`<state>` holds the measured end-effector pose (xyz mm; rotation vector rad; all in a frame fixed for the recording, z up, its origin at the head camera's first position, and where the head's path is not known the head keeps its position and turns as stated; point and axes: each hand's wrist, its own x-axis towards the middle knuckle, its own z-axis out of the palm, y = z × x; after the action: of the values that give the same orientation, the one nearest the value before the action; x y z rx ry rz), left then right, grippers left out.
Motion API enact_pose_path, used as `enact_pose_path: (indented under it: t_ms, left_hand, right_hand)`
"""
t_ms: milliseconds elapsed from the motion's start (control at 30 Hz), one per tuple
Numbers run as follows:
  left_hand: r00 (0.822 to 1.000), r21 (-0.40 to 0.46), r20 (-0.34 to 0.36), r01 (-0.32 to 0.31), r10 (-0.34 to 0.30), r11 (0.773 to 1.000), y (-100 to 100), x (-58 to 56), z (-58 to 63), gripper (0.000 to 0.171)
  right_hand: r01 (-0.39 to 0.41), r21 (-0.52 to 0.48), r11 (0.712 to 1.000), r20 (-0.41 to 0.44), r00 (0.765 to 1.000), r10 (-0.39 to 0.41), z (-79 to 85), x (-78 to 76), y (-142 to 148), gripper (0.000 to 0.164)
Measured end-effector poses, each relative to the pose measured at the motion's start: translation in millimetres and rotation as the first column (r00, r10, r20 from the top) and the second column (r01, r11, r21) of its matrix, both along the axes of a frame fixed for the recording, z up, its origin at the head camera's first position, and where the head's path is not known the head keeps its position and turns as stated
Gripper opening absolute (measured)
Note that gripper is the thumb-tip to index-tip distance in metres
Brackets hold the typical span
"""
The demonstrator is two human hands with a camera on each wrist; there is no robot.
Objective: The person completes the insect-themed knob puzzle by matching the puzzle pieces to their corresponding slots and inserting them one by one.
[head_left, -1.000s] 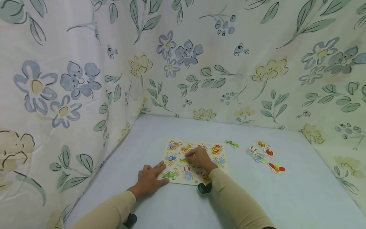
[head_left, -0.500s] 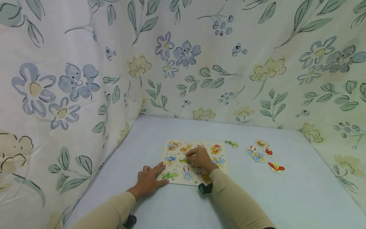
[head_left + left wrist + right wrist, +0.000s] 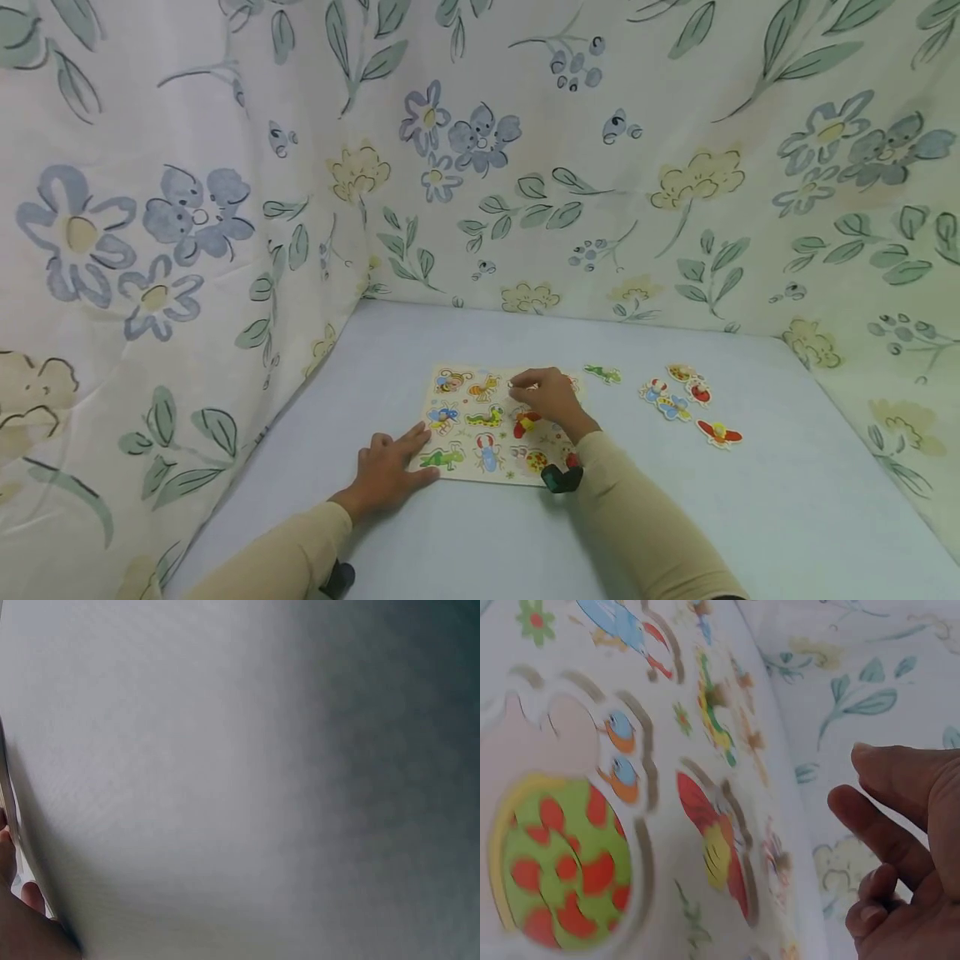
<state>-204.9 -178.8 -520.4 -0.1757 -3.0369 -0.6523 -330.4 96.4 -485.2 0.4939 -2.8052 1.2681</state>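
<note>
A cream insect puzzle board [image 3: 457, 439] lies on the table with pictured bugs in rows. My left hand [image 3: 386, 471] rests at its left edge, fingers reaching onto the corner and thumb along the near side. Over the board's upper right is my right hand [image 3: 551, 396]. In the right wrist view, its thumb and index finger stand apart with nothing between them, the other fingers curled in. A green caterpillar piece [image 3: 483, 416] with a knob lies in the middle row. Right of it is a red-winged butterfly [image 3: 527, 423]. The right hand hides several pictures.
A loose green grasshopper piece [image 3: 602, 373] lies just beyond the board's far right corner. Farther right are a beetle [image 3: 654, 389], a snail [image 3: 681, 372], a ladybug [image 3: 699, 391], a blue butterfly [image 3: 674, 407] and a red-winged piece [image 3: 719, 432]. Floral cloth [image 3: 525, 250] hangs behind the table.
My right hand has let go of the caterpillar piece and moved up and to the right, uncovering it and the red-winged butterfly. The left hand stays put.
</note>
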Motion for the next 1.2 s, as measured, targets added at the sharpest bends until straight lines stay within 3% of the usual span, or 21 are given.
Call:
enact_pose_path:
  t_ms: [133,500,900,1200]
  left_hand:
    - [1.0,0.003,0.006,-0.001,0.001,1.0,-1,0.9,2.1,0.075]
    - [1.0,-0.018,-0.013,0.003,-0.003,1.0,1,1.0,1.7,0.075]
    - [1.0,-0.009,-0.015,-0.013,0.012,1.0,0,-1.6,-1.1,0.076]
    - [1.0,-0.004,0.0,-0.012,0.012,1.0,3,-0.6,-0.5,0.076]
  right_hand:
    - [0.025,-0.018,1.0,-0.045,0.999,-0.026,3.4,-3.2,14,0.019]
    - [0.072,-0.057,0.996,-0.067,0.995,-0.076,20.5,-0.2,55,0.02]
    - [0.236,-0.078,0.969,0.026,0.972,-0.234,21.8,5.2,120,0.027]
    - [0.29,-0.062,0.955,0.04,0.957,-0.288,18.1,16.9,158,0.034]
